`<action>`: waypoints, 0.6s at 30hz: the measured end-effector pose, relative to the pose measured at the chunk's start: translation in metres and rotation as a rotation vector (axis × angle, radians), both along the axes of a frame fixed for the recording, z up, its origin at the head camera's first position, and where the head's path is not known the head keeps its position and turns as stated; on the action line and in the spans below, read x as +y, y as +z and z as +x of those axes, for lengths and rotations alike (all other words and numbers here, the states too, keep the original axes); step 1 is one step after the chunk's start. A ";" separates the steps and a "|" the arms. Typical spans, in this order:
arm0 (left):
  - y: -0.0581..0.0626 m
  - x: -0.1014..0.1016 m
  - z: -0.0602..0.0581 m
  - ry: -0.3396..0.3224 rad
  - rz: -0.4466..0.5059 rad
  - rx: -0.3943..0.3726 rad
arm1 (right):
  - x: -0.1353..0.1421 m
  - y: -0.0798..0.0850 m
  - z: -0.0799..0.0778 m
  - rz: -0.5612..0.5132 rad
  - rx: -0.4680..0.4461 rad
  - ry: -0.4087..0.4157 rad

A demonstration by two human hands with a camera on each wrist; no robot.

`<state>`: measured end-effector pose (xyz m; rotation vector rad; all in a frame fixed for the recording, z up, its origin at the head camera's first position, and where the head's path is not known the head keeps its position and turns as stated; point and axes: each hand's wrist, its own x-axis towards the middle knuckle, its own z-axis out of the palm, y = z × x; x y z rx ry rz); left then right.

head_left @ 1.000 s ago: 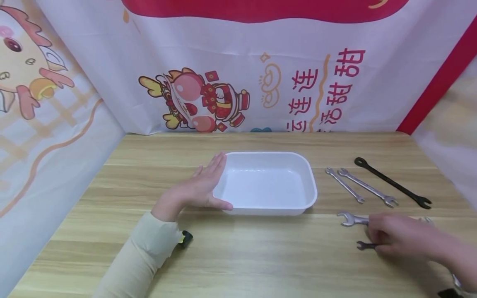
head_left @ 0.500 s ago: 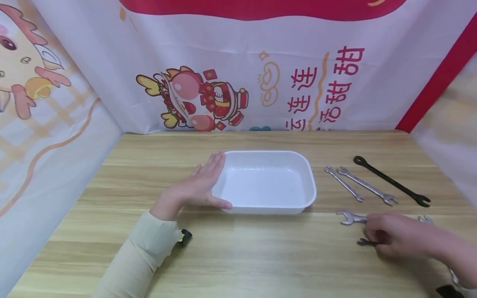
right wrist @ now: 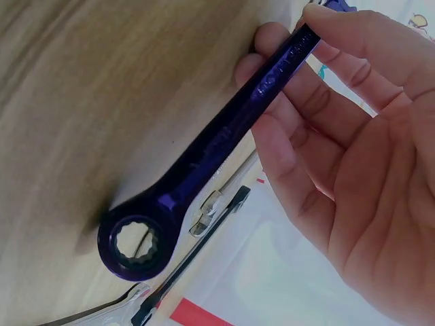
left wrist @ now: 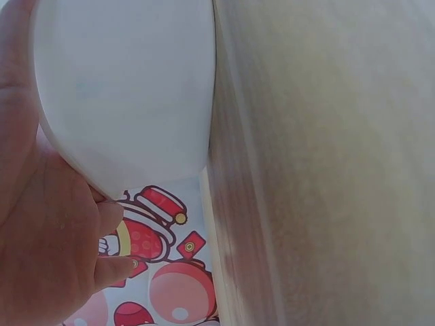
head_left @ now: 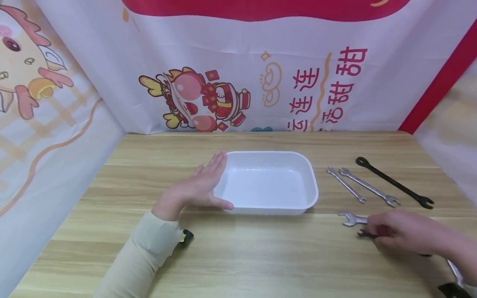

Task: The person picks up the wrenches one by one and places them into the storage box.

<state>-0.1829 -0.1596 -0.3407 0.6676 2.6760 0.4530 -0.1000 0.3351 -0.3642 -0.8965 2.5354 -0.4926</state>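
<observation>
In the head view a white rectangular tray (head_left: pixel 272 212) stands mid-table. My left hand (head_left: pixel 203 186) rests against its left end, fingers straight along the rim and thumb at the near corner; the left wrist view shows the palm by the tray's outer wall. My right hand (head_left: pixel 404 231) pinches a dark combination wrench (right wrist: pixel 224 132) between thumb and fingertips. Its ring end points away from the hand in the right wrist view, while its open end shows past the fingers in the head view. Just beyond lies a silver open-end wrench (head_left: pixel 350 219), partly hidden by the right hand.
Right of the tray lie a small silver wrench (head_left: pixel 346 184), a longer silver wrench (head_left: pixel 369 187) and a long black wrench (head_left: pixel 395 182). Another silver wrench (head_left: pixel 455 271) shows beside the right forearm. A printed curtain (head_left: pixel 238 74) hangs behind the wooden table (head_left: pixel 261 256).
The dark wrench's open end has shifted up slightly and its ring end now shows below the right hand, which has turned a little. The left hand and tray stay put.
</observation>
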 end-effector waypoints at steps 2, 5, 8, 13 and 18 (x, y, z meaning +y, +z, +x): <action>0.001 0.001 0.000 0.001 -0.003 -0.002 | 0.001 0.000 -0.002 -0.011 0.003 -0.001; 0.001 0.002 0.001 0.003 -0.004 -0.002 | 0.003 -0.001 -0.005 -0.047 0.026 0.017; -0.001 0.002 0.001 0.001 0.000 0.002 | 0.004 0.000 -0.009 -0.093 0.046 0.045; 0.000 0.001 0.001 0.000 -0.005 0.003 | 0.002 0.002 -0.017 -0.197 0.162 0.114; 0.002 0.001 0.002 0.005 -0.004 0.001 | -0.004 0.012 -0.022 -0.191 0.200 0.082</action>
